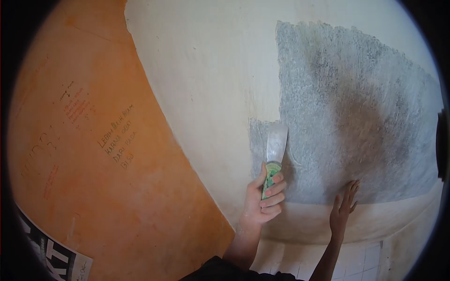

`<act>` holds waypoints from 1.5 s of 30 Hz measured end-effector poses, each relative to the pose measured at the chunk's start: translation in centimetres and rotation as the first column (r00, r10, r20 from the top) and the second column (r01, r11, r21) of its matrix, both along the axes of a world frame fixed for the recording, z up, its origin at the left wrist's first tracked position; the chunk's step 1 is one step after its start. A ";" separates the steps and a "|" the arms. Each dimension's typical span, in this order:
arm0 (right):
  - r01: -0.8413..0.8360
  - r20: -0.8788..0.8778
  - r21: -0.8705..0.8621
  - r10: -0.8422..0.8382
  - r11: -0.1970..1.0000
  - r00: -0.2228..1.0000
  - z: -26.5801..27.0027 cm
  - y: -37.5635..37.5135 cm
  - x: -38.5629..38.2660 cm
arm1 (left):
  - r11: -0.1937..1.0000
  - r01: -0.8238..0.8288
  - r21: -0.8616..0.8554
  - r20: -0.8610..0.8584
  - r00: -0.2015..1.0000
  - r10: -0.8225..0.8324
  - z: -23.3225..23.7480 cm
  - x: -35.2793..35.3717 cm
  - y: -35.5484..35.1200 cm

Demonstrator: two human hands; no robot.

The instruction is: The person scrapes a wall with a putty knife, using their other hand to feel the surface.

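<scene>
My left hand (266, 196) is wrapped round the green handle of a putty knife (277, 143). The knife points upward, its metal blade over the lower left part of a rough grey patch (314, 140) on the white wall (201, 84). Whether the blade's edge touches the wall is hard to tell. To the right, my right hand (344, 206) has its fingers spread, with the fingertips at the patch's lower edge and nothing held. A dark shadow lies on the grey area above it.
An orange wall (154, 206) with handwriting fills the left side. At the lower left is a black and white poster (58, 255). Below the white wall shows a tiled surface (361, 260), and a dark object (442, 145) stands at the right edge.
</scene>
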State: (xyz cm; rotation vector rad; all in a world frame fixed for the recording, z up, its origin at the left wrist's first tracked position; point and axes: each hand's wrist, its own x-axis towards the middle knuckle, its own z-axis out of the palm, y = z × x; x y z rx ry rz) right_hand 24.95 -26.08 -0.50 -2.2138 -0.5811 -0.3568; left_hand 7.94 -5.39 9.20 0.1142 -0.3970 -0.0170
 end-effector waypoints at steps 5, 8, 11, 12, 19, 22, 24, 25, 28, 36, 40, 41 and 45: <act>-0.005 -0.013 0.007 0.005 1.000 1.000 0.1 0.0 -0.2 | 0.999 -0.042 0.012 0.042 0.998 0.042 1.9 1.5 1.2; -0.017 -0.019 0.016 0.018 1.000 1.000 0.1 -0.3 0.0 | 0.993 -0.097 0.064 0.150 0.985 0.086 4.1 2.1 1.5; -0.017 -0.005 0.014 0.017 1.000 1.000 -0.3 -0.4 0.2 | 1.000 -0.021 -0.021 0.114 0.993 0.023 -1.9 1.1 -0.1; -0.008 0.007 0.004 0.008 1.000 1.000 -0.2 -0.2 0.3 | 0.999 0.018 -0.038 0.104 0.994 -0.014 -1.8 1.0 -0.4; -0.019 -0.008 0.032 0.019 0.999 1.000 -0.4 0.0 -0.4 | 0.999 -0.030 -0.029 0.043 0.999 0.032 -0.3 0.2 -0.8; 0.007 0.011 0.037 -0.007 0.999 1.000 0.1 0.4 0.3 | 0.998 -0.053 -0.013 0.056 0.997 0.054 0.5 1.3 -0.6; -0.012 0.015 0.055 0.011 0.998 1.000 -0.2 0.3 0.1 | 0.998 -0.065 -0.003 0.055 0.996 0.065 1.7 1.5 -0.1; -0.015 0.016 0.053 0.014 0.998 1.000 -0.1 0.4 0.0 | 0.995 -0.093 0.020 0.085 0.992 0.091 2.8 2.1 0.4; -0.015 -0.007 0.063 0.016 0.998 1.000 0.0 -0.1 0.0 | 0.997 -0.080 -0.020 0.094 0.992 0.082 1.6 1.7 -0.7; -0.028 -0.017 0.038 0.029 0.999 0.999 0.0 -0.4 0.2 | 0.999 0.039 -0.029 0.138 0.990 -0.035 0.8 1.1 -0.2; -0.014 -0.008 0.044 0.015 0.999 1.000 0.1 0.0 0.5 | 0.999 -0.020 -0.043 0.056 0.998 0.023 -0.3 0.4 -0.1; -0.015 -0.004 0.052 0.015 0.999 1.000 0.0 0.0 0.6 | 0.999 -0.026 -0.046 0.041 0.999 0.028 -0.2 0.0 0.1; -0.006 -0.001 0.063 0.006 0.998 1.000 -0.2 0.2 0.0 | 0.998 0.069 -0.006 0.119 0.991 -0.068 0.1 -0.7 1.0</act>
